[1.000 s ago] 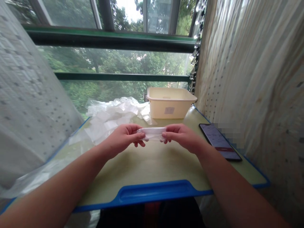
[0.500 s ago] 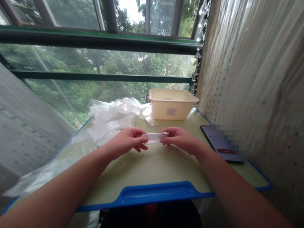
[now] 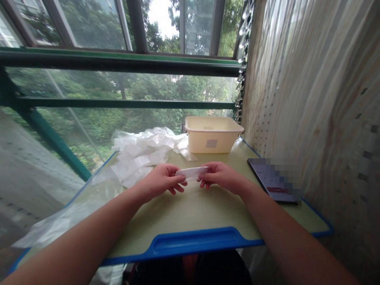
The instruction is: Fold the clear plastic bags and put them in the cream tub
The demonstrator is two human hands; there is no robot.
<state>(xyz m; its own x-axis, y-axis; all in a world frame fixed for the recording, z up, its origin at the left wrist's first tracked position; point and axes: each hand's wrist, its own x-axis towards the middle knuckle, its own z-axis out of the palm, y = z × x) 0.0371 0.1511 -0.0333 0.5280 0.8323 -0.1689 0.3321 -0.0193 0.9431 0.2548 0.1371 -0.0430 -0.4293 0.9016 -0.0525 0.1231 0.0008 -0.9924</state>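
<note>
between left hand [image 3: 160, 181] and right hand [image 3: 222, 178] runs a perhaps papery strip [image 3: 191, 173].

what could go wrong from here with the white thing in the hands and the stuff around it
The thin white item is pinched near its ends by the left hand and right hand, so it might bend or slip. Loose clear plastic lies beside the left forearm, which could drag it. The phone lies near the table's right edge, so a bump might push it off.
</note>
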